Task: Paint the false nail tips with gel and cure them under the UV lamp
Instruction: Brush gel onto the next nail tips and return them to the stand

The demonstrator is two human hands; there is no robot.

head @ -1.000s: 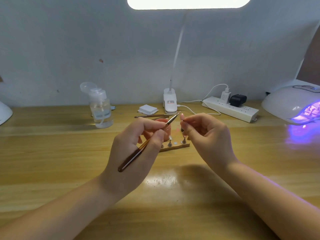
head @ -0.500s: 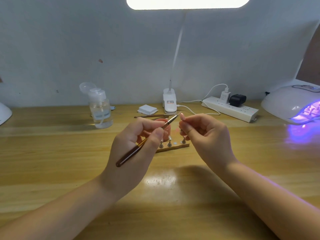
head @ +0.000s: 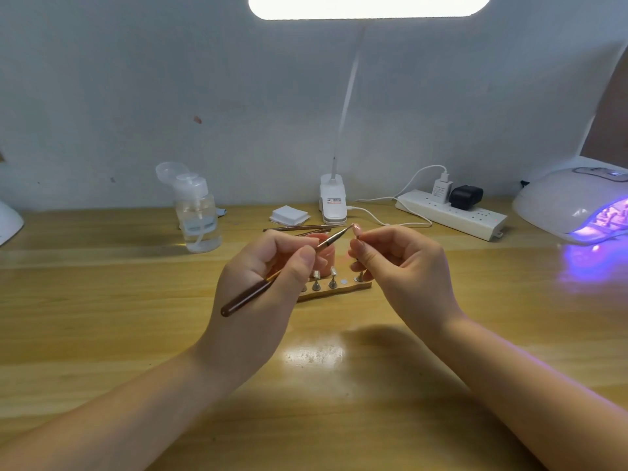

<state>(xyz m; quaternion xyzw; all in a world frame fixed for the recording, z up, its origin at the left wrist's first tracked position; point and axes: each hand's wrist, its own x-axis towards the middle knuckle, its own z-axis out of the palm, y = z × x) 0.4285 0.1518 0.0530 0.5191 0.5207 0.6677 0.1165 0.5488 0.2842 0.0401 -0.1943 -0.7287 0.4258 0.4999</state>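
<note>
My left hand grips a brown-handled gel brush, its metal ferrule and bristles pointing up and right. The bristles touch a small pinkish false nail tip that my right hand pinches between thumb and forefinger. Behind and between my hands lies a wooden holder strip carrying several small metal stands, some with nail tips on them. A pink gel pot shows partly behind my left fingers. The white UV lamp glows purple at the far right.
A clear pump bottle stands at the back left. Spare brushes, a stack of white pads, the desk lamp's clip base and a power strip with cables line the back of the wooden table.
Both hands have stayed almost in place. The brush tip has shifted slightly along the nail tip held by my right hand.
</note>
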